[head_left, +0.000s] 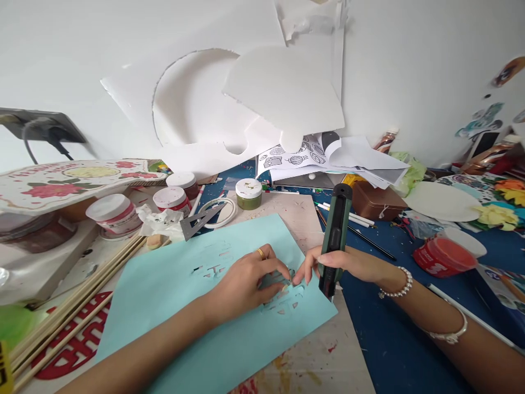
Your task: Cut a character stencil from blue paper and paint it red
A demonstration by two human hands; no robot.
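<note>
A pale blue paper sheet lies tilted across the lower centre of the frame, pierced by small cut-outs in two patches, some edges lifted. Under it is a paint-stained board on a dark blue tabletop; cut white foam sheets lean on the wall at upper centre. The left hand rests on the paper, thumb and forefinger nearly together; whether they pinch a scrap is hard to tell. The right hand grips a green utility knife, its fingertips reaching the cut-outs.
</note>
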